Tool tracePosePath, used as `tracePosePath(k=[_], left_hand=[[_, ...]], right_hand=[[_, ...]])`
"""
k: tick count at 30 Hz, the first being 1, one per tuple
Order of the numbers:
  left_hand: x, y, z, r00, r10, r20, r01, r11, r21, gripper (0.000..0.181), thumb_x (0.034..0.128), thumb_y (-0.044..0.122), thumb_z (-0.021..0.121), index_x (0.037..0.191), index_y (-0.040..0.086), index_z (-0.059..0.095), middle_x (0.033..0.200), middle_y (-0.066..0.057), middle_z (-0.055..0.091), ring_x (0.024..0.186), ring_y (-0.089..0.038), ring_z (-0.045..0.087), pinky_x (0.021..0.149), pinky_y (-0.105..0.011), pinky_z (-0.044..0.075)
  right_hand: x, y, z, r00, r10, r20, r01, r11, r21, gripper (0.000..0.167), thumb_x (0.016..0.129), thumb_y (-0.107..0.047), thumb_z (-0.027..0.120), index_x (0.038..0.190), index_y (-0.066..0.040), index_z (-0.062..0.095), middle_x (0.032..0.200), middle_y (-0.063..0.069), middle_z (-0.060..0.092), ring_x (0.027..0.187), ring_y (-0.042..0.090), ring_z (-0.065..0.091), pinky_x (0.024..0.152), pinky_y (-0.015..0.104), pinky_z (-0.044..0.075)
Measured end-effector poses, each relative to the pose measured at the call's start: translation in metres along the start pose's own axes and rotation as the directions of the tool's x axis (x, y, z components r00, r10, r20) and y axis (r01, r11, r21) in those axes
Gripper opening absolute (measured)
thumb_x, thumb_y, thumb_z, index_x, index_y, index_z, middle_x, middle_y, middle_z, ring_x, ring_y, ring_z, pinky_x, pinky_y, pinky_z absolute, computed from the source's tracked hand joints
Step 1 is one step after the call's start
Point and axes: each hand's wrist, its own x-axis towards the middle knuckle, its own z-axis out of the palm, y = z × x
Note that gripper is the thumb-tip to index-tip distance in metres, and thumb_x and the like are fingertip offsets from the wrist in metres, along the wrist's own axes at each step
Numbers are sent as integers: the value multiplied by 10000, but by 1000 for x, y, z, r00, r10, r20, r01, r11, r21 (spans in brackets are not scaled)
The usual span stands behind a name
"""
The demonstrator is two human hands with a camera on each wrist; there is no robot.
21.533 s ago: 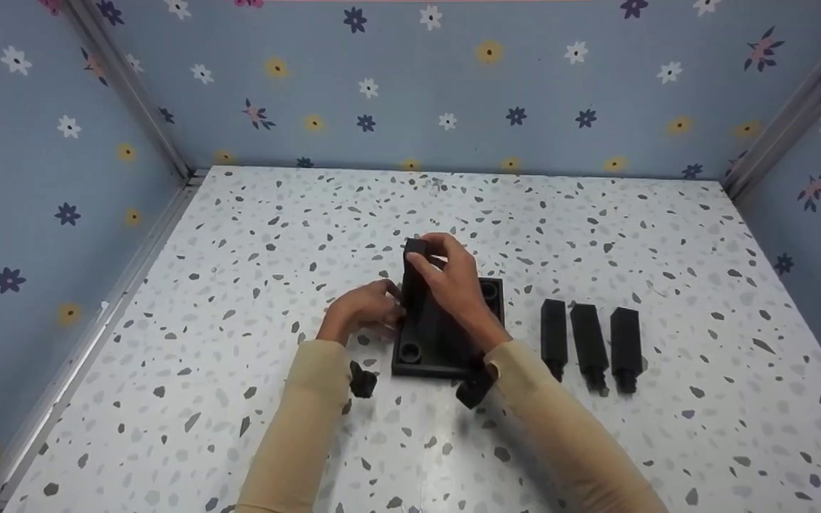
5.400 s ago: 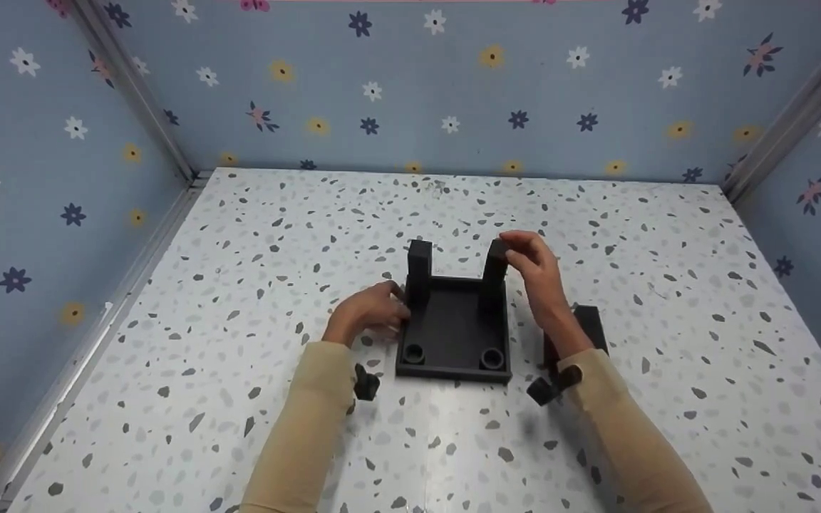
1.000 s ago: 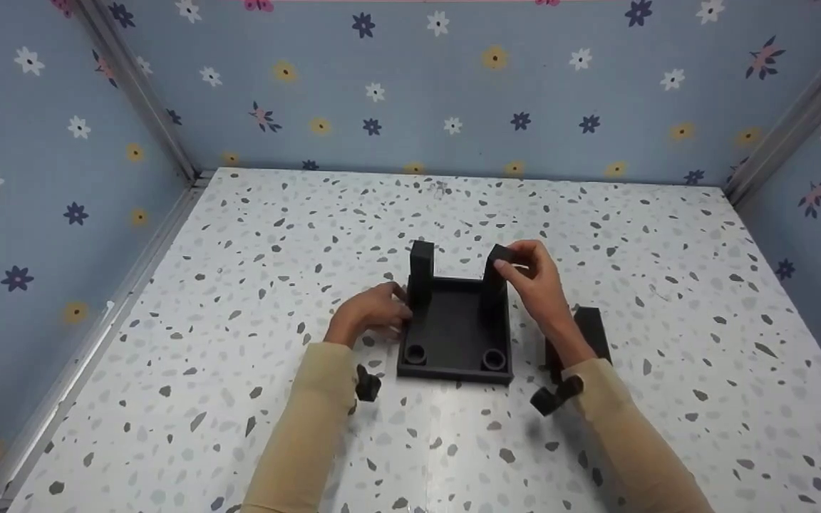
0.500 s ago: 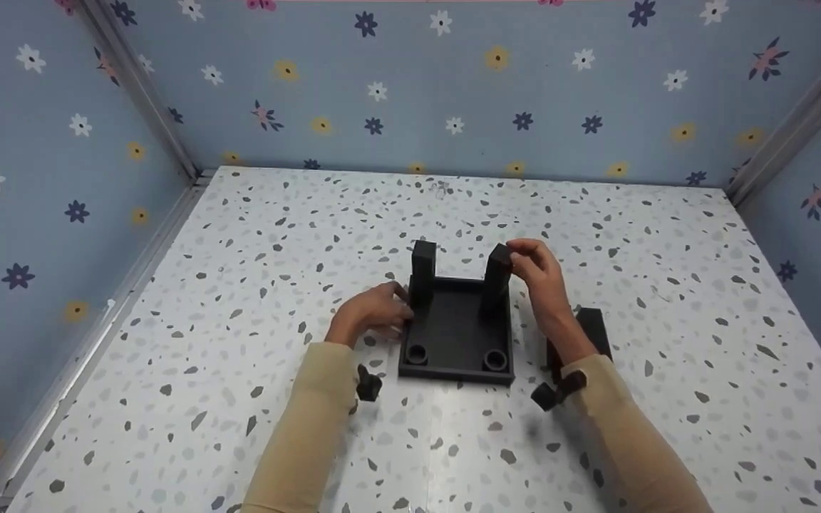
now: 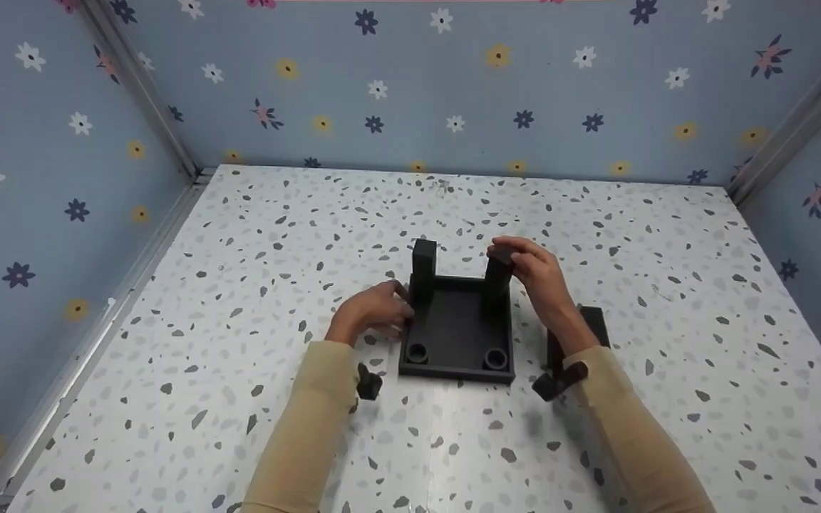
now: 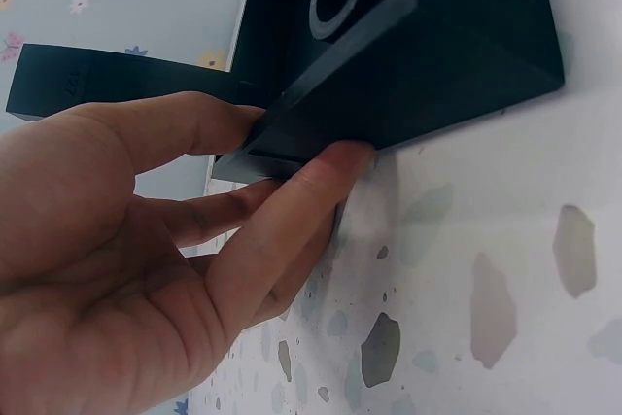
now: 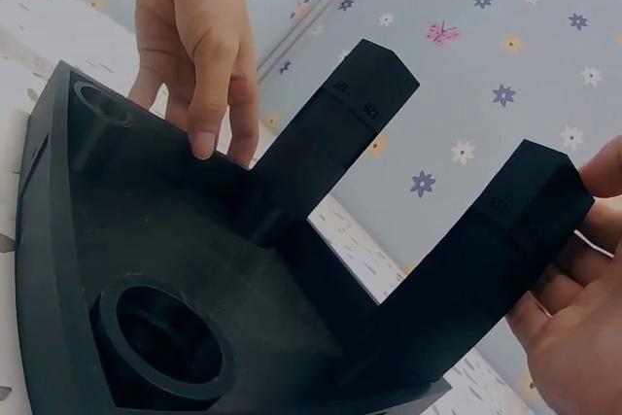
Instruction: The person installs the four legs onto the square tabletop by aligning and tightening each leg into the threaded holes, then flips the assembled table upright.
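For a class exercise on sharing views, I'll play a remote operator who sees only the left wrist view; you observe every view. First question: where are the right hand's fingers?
Observer: In the head view, the fingers of the right hand touch the top of the far right square post.

Operator: I see one round socket on the rimmed base. Does the near right corner have one?

Observer: Yes, the head and right wrist views show a bare near right socket on the rimmed base.

Operator: Anything lying right of the base?

Observer: A black post lies on the speckled table, partly hidden by the right wrist.
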Motion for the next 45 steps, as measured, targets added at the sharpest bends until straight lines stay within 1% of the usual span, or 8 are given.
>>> tracePosePath(k=[5,10,18,21,24,28,39,45], left_hand=[[1,-1,0,1000,2,-3,-2,1000,5,435,853,78,594,1269,47,470,963,-116,591,784,-188,637,710,-316,578],[2,-2,0,1000,-3,-11,3,999,35,443,849,104,603,1272,61,479,994,-114,600,809,-188,640,710,-300,575],[1,0,-1,1000,-10,-11,10,999,45,452,847,102,600,1281,67,481,1012,-119,595,794,-184,637,731,-308,571],[1,0,0,1000,-11,-8,12,999,34,455,845,88,593,1284,60,477,1005,-116,587,774,-182,641,734,-312,573],[1,-1,0,1000,-18,2,18,1000,2,453,845,68,584,1283,48,469,974,-112,589,780,-179,634,742,-312,570],[1,0,1,1000,-21,2,21,1000,-4,446,850,65,581,1281,41,469,943,-100,587,801,-176,620,740,-300,565],[2,-1,0,1000,-6,-5,7,1000,26,446,843,64,583,1276,41,474,970,-101,577,772,-170,617,703,-276,558],[0,0,0,1000,-10,-10,11,999,30,451,852,78,580,1289,53,471,993,-105,585,784,-169,619,702,-275,558]], right_hand=[[1,1,1,999,9,-47,-11,1000,-26,345,947,-38,452,1260,92,515,1152,58,576,1043,145,578,913,249,460],[-1,3,0,997,-4,-83,-1,998,-57,318,938,-23,500,1237,84,520,1085,36,577,982,129,558,889,249,461],[-4,4,-2,993,-52,-105,37,990,-139,306,912,-58,576,1199,48,553,1040,35,587,954,135,554,868,263,450],[-5,5,-2,993,-55,-104,37,986,-160,310,913,-77,593,1195,44,545,1048,48,578,958,142,554,872,268,450],[-6,5,-2,993,-55,-105,35,982,-185,311,912,-93,608,1189,34,545,1045,58,571,940,144,559,853,271,460],[-6,6,-2,993,-55,-106,33,979,-199,316,908,-95,621,1186,29,538,1034,66,561,915,150,560,826,275,472],[-8,5,-2,991,-55,-121,25,972,-233,336,896,-133,654,1173,6,524,1060,70,565,973,182,562,847,263,490],[-9,3,1,986,-60,-154,14,958,-285,339,890,-115,661,1163,13,506,1108,94,552,1032,186,555,868,246,489]])
